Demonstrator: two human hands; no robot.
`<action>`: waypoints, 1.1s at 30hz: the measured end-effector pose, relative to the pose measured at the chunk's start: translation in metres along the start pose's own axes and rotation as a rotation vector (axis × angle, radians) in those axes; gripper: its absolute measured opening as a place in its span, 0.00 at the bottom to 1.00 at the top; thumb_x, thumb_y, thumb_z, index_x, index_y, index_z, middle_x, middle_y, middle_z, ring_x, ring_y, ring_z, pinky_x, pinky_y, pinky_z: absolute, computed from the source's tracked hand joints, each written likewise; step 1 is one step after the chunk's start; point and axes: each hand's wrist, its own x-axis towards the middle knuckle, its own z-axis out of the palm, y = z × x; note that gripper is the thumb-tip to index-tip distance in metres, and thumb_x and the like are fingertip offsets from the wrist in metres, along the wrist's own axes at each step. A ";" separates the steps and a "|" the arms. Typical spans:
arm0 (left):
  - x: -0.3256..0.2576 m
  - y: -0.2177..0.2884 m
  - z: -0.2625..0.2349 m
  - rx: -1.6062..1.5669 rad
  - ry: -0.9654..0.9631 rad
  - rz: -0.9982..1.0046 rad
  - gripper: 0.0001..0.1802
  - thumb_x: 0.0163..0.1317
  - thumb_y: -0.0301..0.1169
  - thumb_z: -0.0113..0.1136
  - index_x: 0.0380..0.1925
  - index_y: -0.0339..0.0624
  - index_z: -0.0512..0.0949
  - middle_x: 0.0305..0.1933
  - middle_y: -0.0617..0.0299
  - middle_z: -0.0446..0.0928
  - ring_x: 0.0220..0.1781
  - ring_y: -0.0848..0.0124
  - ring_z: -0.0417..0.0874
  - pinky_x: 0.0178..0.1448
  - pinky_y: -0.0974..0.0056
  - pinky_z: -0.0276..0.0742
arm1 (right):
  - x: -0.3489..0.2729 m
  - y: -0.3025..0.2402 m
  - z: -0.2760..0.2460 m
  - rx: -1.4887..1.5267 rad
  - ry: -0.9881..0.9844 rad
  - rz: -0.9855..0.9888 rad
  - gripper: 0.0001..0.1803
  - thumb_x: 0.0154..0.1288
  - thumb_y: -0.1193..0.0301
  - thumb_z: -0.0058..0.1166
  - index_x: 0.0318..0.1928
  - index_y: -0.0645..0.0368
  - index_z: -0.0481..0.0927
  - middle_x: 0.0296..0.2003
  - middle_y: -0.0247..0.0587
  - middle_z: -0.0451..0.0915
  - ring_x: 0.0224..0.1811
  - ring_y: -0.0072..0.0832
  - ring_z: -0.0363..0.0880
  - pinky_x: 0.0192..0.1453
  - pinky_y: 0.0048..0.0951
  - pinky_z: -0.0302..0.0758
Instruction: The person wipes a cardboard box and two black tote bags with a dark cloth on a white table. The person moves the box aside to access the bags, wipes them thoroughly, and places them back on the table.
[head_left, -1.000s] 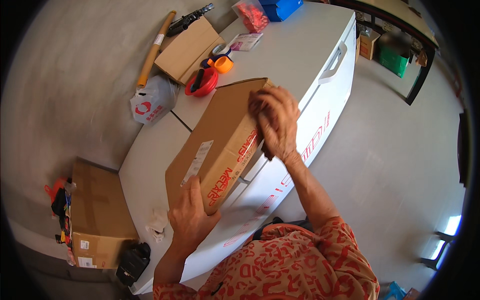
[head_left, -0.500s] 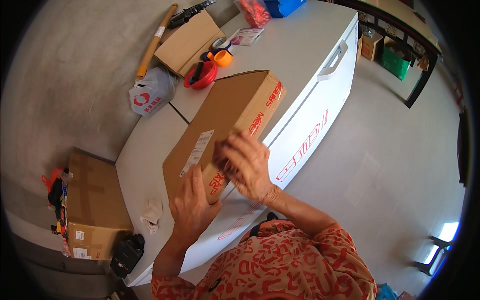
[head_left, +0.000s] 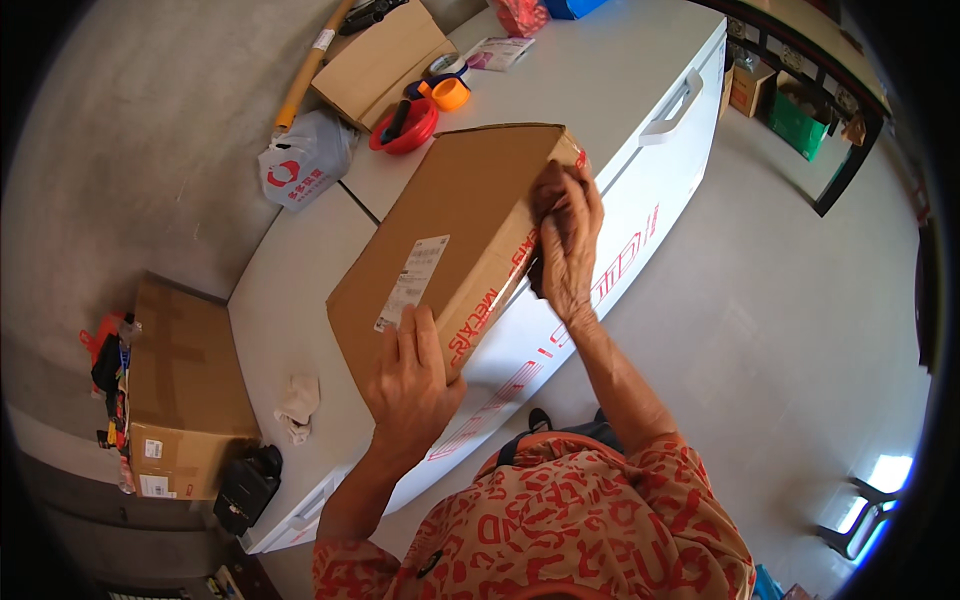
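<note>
A flat brown cardboard box (head_left: 450, 190) rests at a slant on the white chest freezer (head_left: 590, 80). Red-printed clear tape runs along its near side, and a white label (head_left: 415, 285) is stuck on its top. My left hand (head_left: 410, 385) grips the box's near left corner, fingers on top beside the label and thumb against the side. Toward the far right corner, my right hand (head_left: 572, 235) is closed around a crumpled dark brown cloth-like thing (head_left: 548, 190), pressed to the taped side. The fingers partly hide that thing, so its exact kind is unclear.
Behind the box lie a red bowl (head_left: 408, 130), an orange tape roll (head_left: 450, 95), an open carton (head_left: 385, 60) and a white plastic bag (head_left: 305, 160). A pale cloth (head_left: 297, 405) lies at the left. Beside the freezer stands a large carton (head_left: 185, 390) with a black bag (head_left: 248, 488).
My right hand has slid away from me along the taped side, from near the left hand to the far right corner. My left hand still holds the near corner.
</note>
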 end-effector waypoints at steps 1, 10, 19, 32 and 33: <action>0.000 0.001 0.001 0.003 -0.009 -0.018 0.47 0.39 0.29 0.71 0.63 0.32 0.61 0.54 0.44 0.73 0.47 0.50 0.82 0.43 0.53 0.82 | -0.011 -0.008 0.003 0.004 -0.021 -0.004 0.32 0.64 0.78 0.53 0.68 0.53 0.64 0.71 0.50 0.51 0.74 0.49 0.51 0.76 0.41 0.55; 0.002 0.015 0.010 0.039 0.007 -0.054 0.42 0.40 0.31 0.70 0.59 0.34 0.68 0.57 0.46 0.74 0.50 0.48 0.80 0.50 0.55 0.80 | -0.077 -0.049 0.004 -0.073 -0.180 -0.011 0.33 0.57 0.77 0.63 0.64 0.49 0.72 0.71 0.58 0.43 0.73 0.56 0.49 0.74 0.45 0.59; 0.010 0.038 0.006 -0.264 -0.127 -0.012 0.54 0.36 0.40 0.79 0.64 0.35 0.62 0.66 0.43 0.67 0.62 0.47 0.72 0.60 0.51 0.74 | -0.040 -0.027 -0.001 0.412 -0.016 0.537 0.44 0.51 0.68 0.68 0.69 0.50 0.62 0.56 0.56 0.66 0.59 0.45 0.71 0.62 0.41 0.73; -0.017 -0.050 0.086 -0.310 0.479 0.441 0.46 0.38 0.37 0.80 0.58 0.37 0.66 0.60 0.44 0.71 0.60 0.45 0.75 0.62 0.42 0.71 | -0.015 -0.027 -0.008 0.499 -0.078 0.507 0.34 0.57 0.69 0.61 0.65 0.57 0.66 0.55 0.55 0.72 0.58 0.40 0.73 0.64 0.38 0.70; -0.012 -0.047 0.086 -0.337 0.476 0.468 0.45 0.38 0.36 0.80 0.56 0.36 0.67 0.59 0.45 0.73 0.58 0.46 0.77 0.61 0.43 0.72 | -0.010 -0.025 -0.007 0.442 -0.106 0.410 0.33 0.58 0.68 0.61 0.64 0.57 0.68 0.55 0.56 0.70 0.59 0.41 0.71 0.66 0.38 0.68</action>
